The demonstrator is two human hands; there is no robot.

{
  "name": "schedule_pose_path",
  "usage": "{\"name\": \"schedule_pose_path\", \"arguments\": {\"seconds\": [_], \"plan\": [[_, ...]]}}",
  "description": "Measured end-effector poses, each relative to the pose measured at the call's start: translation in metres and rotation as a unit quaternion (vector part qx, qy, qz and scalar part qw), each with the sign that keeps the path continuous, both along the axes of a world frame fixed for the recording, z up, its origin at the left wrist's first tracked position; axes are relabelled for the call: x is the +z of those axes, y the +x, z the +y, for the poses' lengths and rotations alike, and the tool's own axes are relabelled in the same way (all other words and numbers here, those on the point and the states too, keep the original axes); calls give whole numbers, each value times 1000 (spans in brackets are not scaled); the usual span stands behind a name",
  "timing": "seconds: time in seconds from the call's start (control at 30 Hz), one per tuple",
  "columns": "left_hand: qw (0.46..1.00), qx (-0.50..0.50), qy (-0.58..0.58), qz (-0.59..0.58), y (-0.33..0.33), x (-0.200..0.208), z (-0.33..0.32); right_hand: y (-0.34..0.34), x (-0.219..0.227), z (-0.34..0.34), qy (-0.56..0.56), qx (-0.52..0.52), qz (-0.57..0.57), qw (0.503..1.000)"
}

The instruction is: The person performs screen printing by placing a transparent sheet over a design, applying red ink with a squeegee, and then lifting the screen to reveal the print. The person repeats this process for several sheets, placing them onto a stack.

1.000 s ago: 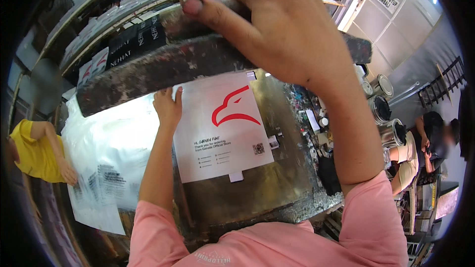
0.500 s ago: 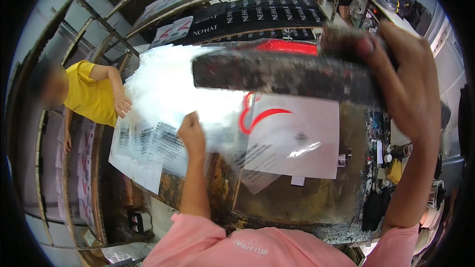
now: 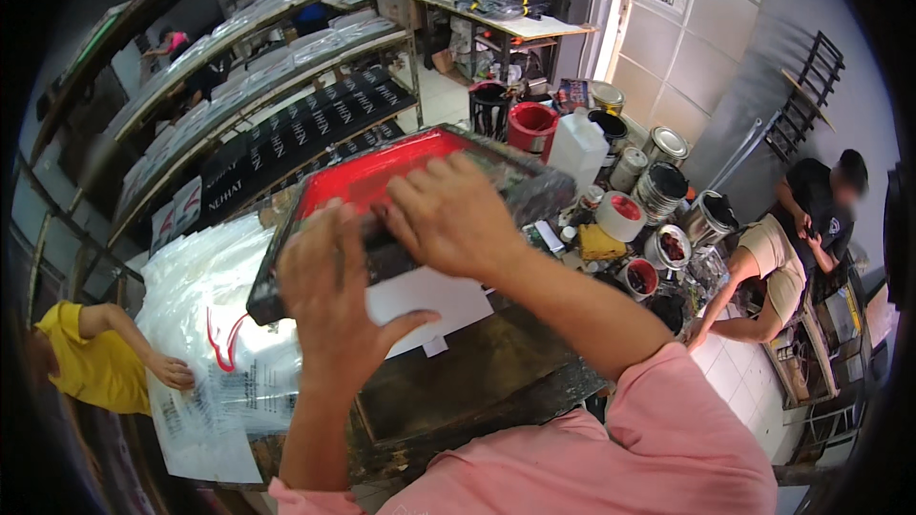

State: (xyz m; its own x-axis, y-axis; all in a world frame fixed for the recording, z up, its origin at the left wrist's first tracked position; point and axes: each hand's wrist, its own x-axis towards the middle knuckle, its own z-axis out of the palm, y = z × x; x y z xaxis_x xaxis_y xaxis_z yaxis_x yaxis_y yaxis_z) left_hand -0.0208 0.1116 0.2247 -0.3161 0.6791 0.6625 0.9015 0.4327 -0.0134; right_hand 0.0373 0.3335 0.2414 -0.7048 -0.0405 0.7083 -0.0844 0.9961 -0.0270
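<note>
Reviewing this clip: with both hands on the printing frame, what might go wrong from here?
Three possible risks:
1. The left hand and right hand press the screen frame, which holds wet-looking red ink; fingers could pick it up and smear.
2. The white sheet beneath could shift, spoiling the print.
3. Open paint cans crowd the bench edge near the right elbow and could be knocked.

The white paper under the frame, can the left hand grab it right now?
Probably not easily. The left hand rests on the frame and the frame covers most of the white paper, leaving only its near edge showing.
</note>
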Motion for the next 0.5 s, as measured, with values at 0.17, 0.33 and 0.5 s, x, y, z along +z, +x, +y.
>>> {"name": "schedule_pose_path", "arguments": {"seconds": [0.17,0.33,0.5], "plan": [[999,-3,-43,-21,17,-30,39,38,-38,5,-62,13,10,998],[998,10,-53,-45,34,-92,19,81,-46,134,-142,-462,30,875],[997,-9,-46,-55,39,-121,18,70,-88,230,-238,-452,-73,857]]}}
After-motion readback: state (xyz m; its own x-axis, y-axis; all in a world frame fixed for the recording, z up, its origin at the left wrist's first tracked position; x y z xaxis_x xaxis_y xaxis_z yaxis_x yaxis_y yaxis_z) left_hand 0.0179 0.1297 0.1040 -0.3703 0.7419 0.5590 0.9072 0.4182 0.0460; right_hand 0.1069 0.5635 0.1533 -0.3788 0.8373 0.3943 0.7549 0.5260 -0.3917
